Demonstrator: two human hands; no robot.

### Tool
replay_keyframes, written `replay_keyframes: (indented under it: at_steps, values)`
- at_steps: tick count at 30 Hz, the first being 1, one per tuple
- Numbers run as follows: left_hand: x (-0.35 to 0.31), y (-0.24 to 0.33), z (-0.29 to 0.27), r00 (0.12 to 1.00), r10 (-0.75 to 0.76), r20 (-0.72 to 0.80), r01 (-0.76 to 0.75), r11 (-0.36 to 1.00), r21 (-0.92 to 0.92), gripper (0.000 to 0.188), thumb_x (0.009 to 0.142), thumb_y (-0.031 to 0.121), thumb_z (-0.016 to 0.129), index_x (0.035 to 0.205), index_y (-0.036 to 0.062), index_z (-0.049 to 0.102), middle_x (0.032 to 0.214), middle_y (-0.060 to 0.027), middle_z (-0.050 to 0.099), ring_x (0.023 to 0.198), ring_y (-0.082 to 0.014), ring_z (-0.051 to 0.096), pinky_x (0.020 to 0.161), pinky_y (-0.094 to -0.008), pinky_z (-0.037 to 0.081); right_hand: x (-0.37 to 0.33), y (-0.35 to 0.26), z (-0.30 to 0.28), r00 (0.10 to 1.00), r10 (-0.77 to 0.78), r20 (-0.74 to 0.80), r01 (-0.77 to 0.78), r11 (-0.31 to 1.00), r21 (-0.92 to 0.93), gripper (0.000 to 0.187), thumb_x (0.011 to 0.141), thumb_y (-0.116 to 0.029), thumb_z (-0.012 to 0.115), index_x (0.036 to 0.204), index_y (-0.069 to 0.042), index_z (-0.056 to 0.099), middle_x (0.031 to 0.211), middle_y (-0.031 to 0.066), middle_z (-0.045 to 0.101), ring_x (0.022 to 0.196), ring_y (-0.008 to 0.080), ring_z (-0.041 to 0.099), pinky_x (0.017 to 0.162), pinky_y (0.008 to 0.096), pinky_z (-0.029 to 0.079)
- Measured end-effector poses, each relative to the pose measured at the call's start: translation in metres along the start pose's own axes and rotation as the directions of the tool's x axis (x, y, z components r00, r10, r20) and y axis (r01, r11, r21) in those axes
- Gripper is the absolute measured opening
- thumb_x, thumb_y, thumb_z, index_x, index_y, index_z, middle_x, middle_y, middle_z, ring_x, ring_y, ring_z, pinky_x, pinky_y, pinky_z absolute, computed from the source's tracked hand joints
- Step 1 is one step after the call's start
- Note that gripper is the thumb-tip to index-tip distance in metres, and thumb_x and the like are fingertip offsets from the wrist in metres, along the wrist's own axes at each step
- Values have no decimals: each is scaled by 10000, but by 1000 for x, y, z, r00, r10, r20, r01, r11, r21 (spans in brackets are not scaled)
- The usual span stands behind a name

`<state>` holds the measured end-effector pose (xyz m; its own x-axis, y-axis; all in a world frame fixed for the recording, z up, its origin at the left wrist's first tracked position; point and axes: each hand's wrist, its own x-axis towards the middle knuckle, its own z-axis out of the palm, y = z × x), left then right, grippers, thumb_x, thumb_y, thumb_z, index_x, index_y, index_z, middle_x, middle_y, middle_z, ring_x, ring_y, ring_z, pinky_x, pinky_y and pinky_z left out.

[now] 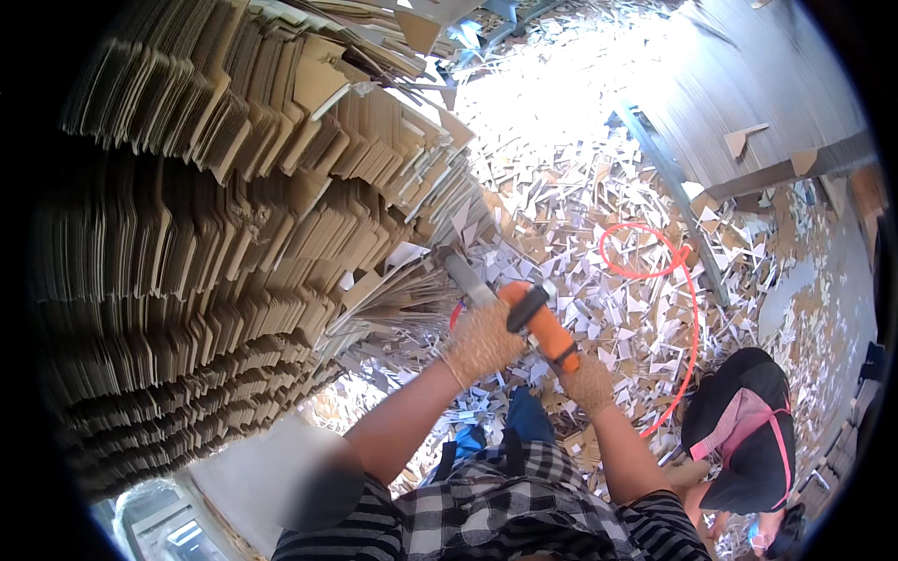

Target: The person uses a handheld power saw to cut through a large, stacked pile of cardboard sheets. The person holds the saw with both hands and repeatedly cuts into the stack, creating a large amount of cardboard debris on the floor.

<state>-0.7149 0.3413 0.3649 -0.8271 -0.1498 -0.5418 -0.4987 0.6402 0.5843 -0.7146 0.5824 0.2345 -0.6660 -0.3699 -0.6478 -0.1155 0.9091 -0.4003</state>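
Note:
I hold an orange and black handheld power tool (554, 338) out in front of my body. My left hand (484, 341), in a tan knit glove, is closed round its front part, close to the flat grey metal head (468, 279). In a similar glove, my right hand (587, 383) is wrapped round the rear end of the orange body. The metal head points up and left, towards the edge of tall stacks of cut brown cardboard sheets (271, 234). Whether its tip touches the stack I cannot tell. Fanned, loosened sheets (402, 297) stick out beside it.
White and brown cardboard scraps (561, 215) cover the floor. A red-orange hose (694, 346) loops across them on the right. Another person in black and pink (744, 430) bends low at the lower right. A metal rail (673, 182) and a large sheet stack (758, 84) stand upper right.

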Motion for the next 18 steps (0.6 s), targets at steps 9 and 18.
replay_keyframes:
  at_steps: [9,18]
  values:
    - [-59,96,-41,990,74,118,-85,991,100,268,791,201,638,969,4,597,875,-222,659,872,-396,671,765,-494,539,-39,9,-19,953,-41,-301,112,969,222,360,777,-366,746,992,-82,693,853,209,697,822,424,672,683,496,531]
    - [-45,149,-131,941,248,-229,-231,968,97,257,807,154,651,980,-35,625,795,-240,663,767,-356,699,690,-445,568,-18,-56,-170,940,-197,-277,214,976,31,292,816,-324,705,866,-37,684,757,198,682,758,405,677,660,468,523]
